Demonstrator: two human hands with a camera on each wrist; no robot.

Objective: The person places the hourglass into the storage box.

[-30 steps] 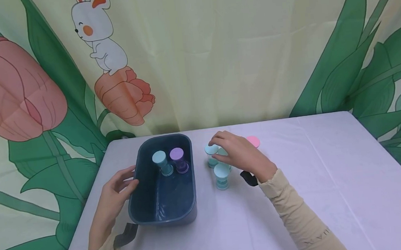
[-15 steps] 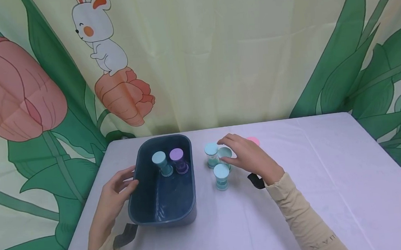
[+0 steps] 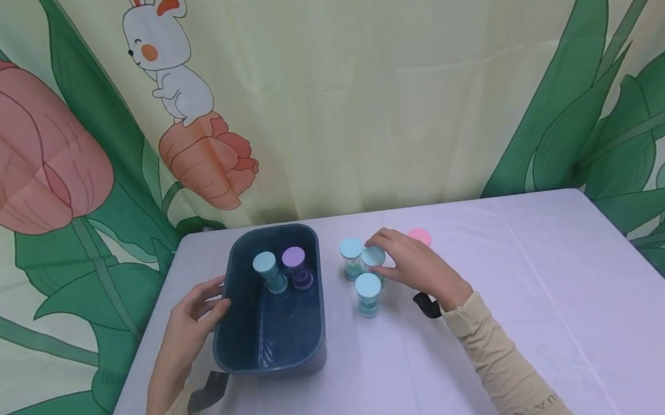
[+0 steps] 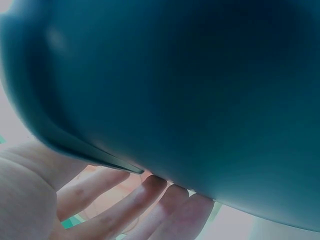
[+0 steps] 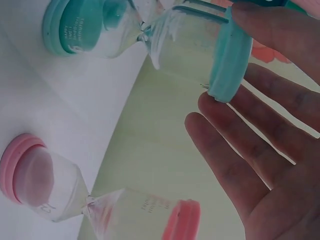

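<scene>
My left hand (image 3: 188,333) touches the outer left wall of a dark blue bin (image 3: 221,346) with its fingertips. Inside the bin a light blue sand timer (image 3: 265,265) and a purple sand timer (image 3: 293,257) stand upright. My right hand (image 3: 416,263) has its thumb and fingers around the cap of a teal sand timer (image 3: 374,257); in the right wrist view this cap (image 5: 231,60) meets the thumb. Two light blue sand timers, one behind (image 3: 351,250) and one in front (image 3: 368,288), stand close by it on the table. A pink sand timer (image 5: 37,177) is partly hidden behind the hand.
A white cloth covers the table (image 3: 529,322). A printed curtain (image 3: 359,101) hangs behind the table's back edge. The bin's raised rim (image 3: 316,261) lies between the sand timers on the table and those inside. Black straps (image 3: 428,305) circle both wrists.
My right hand has shifted slightly right, from over the light blue sand timers to the teal one, and its thumb and fingers have drawn in on the cap. The left hand and bin stay put.
</scene>
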